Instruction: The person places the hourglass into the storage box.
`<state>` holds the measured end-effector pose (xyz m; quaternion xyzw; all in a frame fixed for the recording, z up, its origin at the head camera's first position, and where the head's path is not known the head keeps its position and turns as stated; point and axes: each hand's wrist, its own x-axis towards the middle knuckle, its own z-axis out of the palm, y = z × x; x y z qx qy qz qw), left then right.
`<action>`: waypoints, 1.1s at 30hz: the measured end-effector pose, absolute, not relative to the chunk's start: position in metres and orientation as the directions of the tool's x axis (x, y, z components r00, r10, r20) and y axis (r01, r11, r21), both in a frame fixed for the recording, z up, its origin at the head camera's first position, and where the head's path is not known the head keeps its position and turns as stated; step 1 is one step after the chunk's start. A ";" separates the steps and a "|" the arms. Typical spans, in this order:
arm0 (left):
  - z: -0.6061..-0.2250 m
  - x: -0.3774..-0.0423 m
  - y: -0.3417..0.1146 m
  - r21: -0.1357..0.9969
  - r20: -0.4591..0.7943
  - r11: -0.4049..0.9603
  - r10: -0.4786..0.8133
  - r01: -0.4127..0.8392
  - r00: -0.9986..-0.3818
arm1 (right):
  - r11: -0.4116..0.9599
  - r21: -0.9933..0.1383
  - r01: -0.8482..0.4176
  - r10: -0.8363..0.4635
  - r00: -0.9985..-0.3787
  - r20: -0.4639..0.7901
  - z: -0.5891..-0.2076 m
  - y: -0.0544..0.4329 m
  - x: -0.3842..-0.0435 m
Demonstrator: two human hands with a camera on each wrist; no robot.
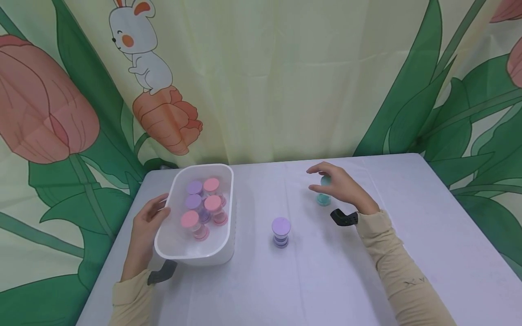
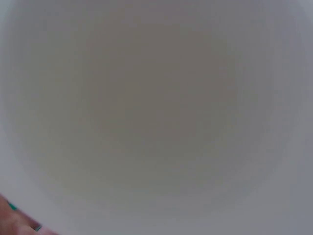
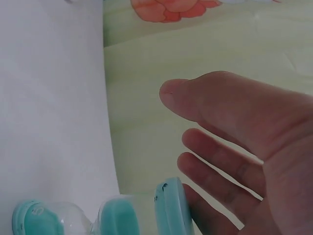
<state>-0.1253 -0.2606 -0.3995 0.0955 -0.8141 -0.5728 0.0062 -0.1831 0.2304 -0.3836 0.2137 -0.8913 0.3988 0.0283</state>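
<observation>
My left hand (image 1: 148, 222) grips the left rim of a white plastic bin (image 1: 228, 235), with its thumb tip over the edge. In the bin stand several small hourglasses with pink caps (image 1: 213, 203) and purple caps (image 1: 193, 201). The bin's pale wall (image 2: 156, 117) fills the left wrist view. My right hand (image 1: 340, 183) is spread in a C beside a teal hourglass (image 1: 323, 199), partly hidden behind it. In the right wrist view, the thumb stands apart from the fingers, and the hourglass's teal cap (image 3: 173, 205) overlaps the lowest finger.
A purple hourglass (image 1: 281, 232) stands on the white-covered table (image 1: 261, 290) between the bin and my right hand. Behind the table's far edge hangs a curtain (image 1: 277, 81) printed with a rabbit, a carrot and tulips.
</observation>
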 end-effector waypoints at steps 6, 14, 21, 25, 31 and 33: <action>-0.400 -0.125 -0.260 0.930 -0.099 0.336 -0.164 -0.150 -0.981 | 0.603 -0.705 -0.374 -0.328 -0.921 0.209 -0.386 0.236 -0.181; -0.400 -0.125 -0.260 0.931 -0.092 0.336 -0.161 -0.143 -0.983 | 0.613 -0.708 -0.350 -0.301 -0.932 0.201 -0.391 0.246 -0.180; -0.401 -0.125 -0.261 0.931 -0.091 0.336 -0.157 -0.140 -0.983 | 0.609 -0.722 -0.328 -0.285 -0.940 0.187 -0.396 0.254 -0.179; -0.401 -0.126 -0.261 0.931 -0.093 0.336 -0.155 -0.141 -0.983 | 0.599 -0.735 -0.319 -0.274 -0.944 0.186 -0.401 0.257 -0.179; -0.401 -0.126 -0.261 0.932 -0.091 0.335 -0.158 -0.140 -0.983 | 0.599 -0.741 -0.303 -0.258 -0.949 0.180 -0.405 0.260 -0.177; -0.401 -0.126 -0.261 0.932 -0.092 0.333 -0.160 -0.141 -0.983 | 0.597 -0.746 -0.295 -0.252 -0.952 0.176 -0.406 0.260 -0.177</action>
